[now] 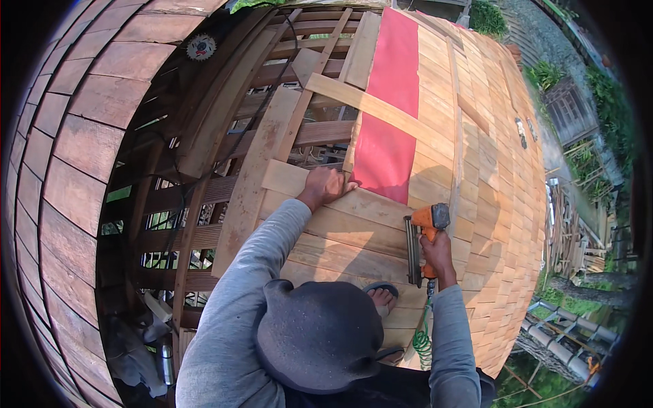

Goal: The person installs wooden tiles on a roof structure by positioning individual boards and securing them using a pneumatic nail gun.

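My left hand (325, 188) is closed over the upper edge of a pale wooden board (286, 178), its thumb stretched along the wood. That board lies at the top of several overlapping courses, against a red sheet (384, 149). To the right, my right hand (439, 256) grips an orange and black nail gun (423, 217), its long dark magazine on the left side. The gun is held over the boarded surface; whether its nose touches the wood cannot be made out. A green coiled air hose (422, 340) runs down from its handle.
Left of the boards, open framing (224, 190) shows gaps and a dark cable. A plank (367, 102) lies across the red sheet. A round saw blade (201, 47) is upper left, a metal bottle (167, 364) lower left. My sandalled foot (383, 297) stands on the boards.
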The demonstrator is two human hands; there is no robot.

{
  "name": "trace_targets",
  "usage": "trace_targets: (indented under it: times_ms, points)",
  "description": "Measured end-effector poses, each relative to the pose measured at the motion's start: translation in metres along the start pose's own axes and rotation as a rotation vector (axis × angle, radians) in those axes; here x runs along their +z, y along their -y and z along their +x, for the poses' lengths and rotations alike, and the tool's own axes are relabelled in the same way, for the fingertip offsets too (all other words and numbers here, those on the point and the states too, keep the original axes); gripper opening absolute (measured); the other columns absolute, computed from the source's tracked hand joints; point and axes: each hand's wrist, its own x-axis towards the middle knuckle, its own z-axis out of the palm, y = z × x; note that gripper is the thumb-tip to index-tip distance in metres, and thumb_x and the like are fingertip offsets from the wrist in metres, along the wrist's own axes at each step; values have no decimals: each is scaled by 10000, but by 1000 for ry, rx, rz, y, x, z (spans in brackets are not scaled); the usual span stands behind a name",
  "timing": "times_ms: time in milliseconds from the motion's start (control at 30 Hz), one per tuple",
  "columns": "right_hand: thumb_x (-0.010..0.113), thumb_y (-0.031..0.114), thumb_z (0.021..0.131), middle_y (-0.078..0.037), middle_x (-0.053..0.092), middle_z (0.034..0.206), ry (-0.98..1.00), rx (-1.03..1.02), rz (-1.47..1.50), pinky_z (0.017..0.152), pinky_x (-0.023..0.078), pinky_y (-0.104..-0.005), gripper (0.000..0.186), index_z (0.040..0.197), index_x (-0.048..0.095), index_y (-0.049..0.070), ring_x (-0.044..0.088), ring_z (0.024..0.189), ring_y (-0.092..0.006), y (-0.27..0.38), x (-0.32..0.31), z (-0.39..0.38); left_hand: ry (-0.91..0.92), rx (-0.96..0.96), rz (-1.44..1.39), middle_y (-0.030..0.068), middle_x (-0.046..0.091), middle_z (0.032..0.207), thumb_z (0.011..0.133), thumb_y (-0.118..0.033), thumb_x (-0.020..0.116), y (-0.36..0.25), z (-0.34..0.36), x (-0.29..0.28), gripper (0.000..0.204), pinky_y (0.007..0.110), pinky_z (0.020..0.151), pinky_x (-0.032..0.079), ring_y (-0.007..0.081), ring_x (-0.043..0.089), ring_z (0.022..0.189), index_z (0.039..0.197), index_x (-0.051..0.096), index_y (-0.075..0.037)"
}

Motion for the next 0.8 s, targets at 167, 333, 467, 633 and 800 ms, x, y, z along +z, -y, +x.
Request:
trace_targets:
  times_ms: [167,333,467,633,800]
  points:
    - [743,143,908,-237,746,924,-83,-233,-218,790,579,-485,321,1148,657,-53,749,863,-422,57,-21,23,41,-78,-22,228,718,1239,1035,-692,456,-33,9,-15,724,499,1088,480,385,664,1223,1189,756,-51]
    - [762,172,893,-320,727,964,137,-448,-125,814,562,-562,328,1133,683,-36,707,931,-515,191,18,53,-372,133,76,225,412,1634,985,-668,551,-50,-40,52,905,529,1300,225,392,307,1562,1558,440,23]
    - [770,179,897,-323,703,920,336,-595,-219,772,552,-516,337,1100,686,-76,697,895,-504,268,51,84,49,308,-88,214,402,1657,984,-651,567,-74,-54,21,918,526,1323,175,380,298,1582,1588,409,21]
    - [759,141,865,-308,725,902,396,-745,-229,758,597,-527,288,1042,681,-72,732,887,-476,334,127,86,-12,322,-99,209,262,1748,1004,-543,565,-52,-55,50,875,493,1340,146,367,192,1638,1638,332,12]
    - [722,98,843,-291,743,911,516,-660,-269,753,615,-519,287,1077,680,-63,742,893,-473,339,146,95,-306,363,-59,209,186,1774,1032,-446,493,-48,-43,74,795,490,1348,140,351,172,1649,1658,291,1]
